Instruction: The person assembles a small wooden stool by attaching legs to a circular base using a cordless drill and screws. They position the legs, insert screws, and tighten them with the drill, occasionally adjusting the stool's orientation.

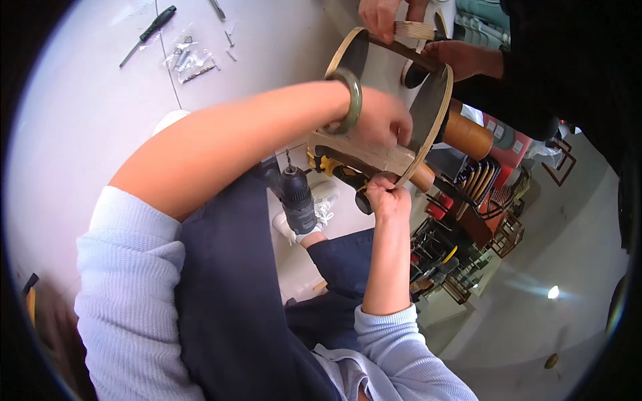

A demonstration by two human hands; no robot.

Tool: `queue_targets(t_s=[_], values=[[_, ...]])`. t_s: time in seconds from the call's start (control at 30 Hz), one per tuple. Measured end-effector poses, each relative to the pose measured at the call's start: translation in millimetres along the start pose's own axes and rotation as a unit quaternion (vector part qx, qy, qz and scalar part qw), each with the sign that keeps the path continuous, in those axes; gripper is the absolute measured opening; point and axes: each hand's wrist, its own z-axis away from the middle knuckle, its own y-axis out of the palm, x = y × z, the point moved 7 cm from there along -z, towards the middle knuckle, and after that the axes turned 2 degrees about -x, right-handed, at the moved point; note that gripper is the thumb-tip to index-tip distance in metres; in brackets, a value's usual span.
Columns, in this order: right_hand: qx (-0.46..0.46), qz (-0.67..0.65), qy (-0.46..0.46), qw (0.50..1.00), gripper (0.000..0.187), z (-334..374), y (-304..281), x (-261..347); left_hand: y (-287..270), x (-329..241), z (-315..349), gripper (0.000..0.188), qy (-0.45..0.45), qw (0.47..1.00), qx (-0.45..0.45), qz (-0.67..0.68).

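Observation:
A round wooden frame (438, 130) with pale plywood edges and dark inner faces is held up in front of me. My right hand (388, 194) grips its near lower edge, thumb and fingers closed on the wood. My left hand (382, 120), blurred and wearing a green bangle (353, 100) at the wrist, reaches inside the frame above a pale wooden crosspiece (374, 152). Its fingers are curled, and whatever they hold is hidden. At the far side another person's hands (461, 59) hold the frame. A dark power drill (296, 200) stands bit upward by my legs.
On the pale tiled floor at far left lie a screwdriver (155, 27), a clear plastic bag (188, 57), a drill bit (199, 73) and a few screws (231, 40). Stacked chairs and furniture (478, 180) crowd the right. The other person's dark sleeve (535, 80) fills the upper right.

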Motion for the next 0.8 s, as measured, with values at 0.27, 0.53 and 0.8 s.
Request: queue_targets(t_s=[0.27, 0.53, 0.8], values=[[-0.014, -0.013, 0.035, 0.999, 0.025, 4, 0, -3, -39, -3, 10, 0.021, -0.082, 0.993, -0.026, -0.082], [0.026, 0.002, 0.057, 0.998, 0.031, 8, 6, -13, -22, -5, 5, 0.022, -0.068, 0.993, 0.016, -0.097], [0.129, 0.0, 0.044, 0.991, 0.043, 14, 7, -52, -19, 4, 18, 0.031, -0.065, 0.99, 0.01, -0.124]])
